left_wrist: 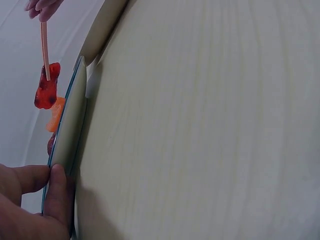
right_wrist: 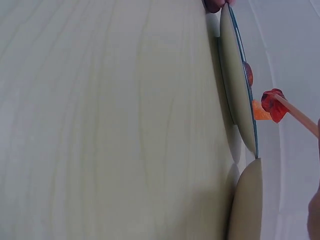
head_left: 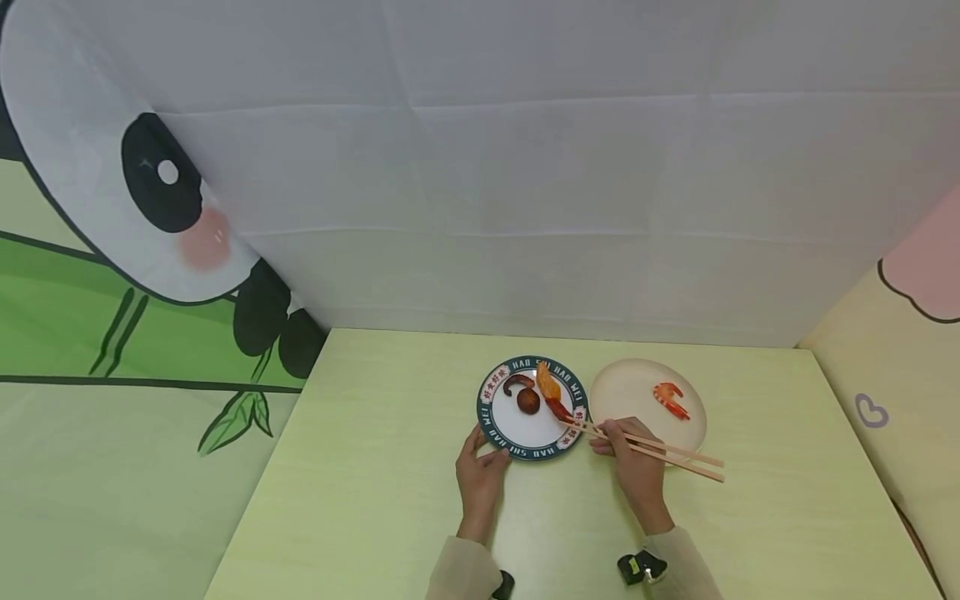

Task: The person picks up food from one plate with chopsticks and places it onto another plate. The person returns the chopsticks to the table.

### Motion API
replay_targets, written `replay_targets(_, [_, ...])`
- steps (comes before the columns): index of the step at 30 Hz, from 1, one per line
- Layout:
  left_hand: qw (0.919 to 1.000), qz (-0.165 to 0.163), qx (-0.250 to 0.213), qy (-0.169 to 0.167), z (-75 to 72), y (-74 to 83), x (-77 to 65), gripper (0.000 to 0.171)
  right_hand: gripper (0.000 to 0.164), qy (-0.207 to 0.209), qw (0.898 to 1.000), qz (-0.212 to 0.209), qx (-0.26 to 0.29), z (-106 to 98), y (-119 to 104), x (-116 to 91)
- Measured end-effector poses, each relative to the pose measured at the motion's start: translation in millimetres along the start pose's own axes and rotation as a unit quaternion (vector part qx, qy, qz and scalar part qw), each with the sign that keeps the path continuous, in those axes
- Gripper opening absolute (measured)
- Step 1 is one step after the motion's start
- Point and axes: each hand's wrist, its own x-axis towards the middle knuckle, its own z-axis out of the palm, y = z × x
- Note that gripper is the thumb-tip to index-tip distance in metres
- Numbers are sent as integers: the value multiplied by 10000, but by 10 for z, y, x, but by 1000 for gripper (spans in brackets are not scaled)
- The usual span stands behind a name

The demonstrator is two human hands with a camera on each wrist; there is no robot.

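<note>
My left hand (head_left: 480,481) grips the lower left rim of a white plate with a dark green lettered border (head_left: 501,437). Between the fingers of my right hand (head_left: 637,473) are wooden chopsticks (head_left: 690,454), slanting left over that plate's right side. At their tips is a glossy red food piece (left_wrist: 46,92), held above the plate in the left wrist view. Beside it on the plate lie an orange piece (head_left: 547,383), a round brown piece (head_left: 528,402) and a dark curved strip (head_left: 517,381).
A cream plate (head_left: 622,387) stands just right of the green-rimmed one, with an orange-red shrimp (head_left: 670,400) on it. The pale table (head_left: 360,467) ends at a white cloth backdrop (head_left: 525,275). Printed cartoon panels (head_left: 150,333) stand at the sides.
</note>
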Motion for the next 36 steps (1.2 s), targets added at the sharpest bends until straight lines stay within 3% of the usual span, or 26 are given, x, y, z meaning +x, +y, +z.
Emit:
replay_targets(25, [9998, 203, -27, -52, -11, 43, -35, 70, 24, 350, 9988, 195, 291, -194, -6, 36])
replay_targets(36, [9999, 107, -93, -46, 0, 27, -20, 71, 29, 512, 9964, 246, 623, -255, -41, 60])
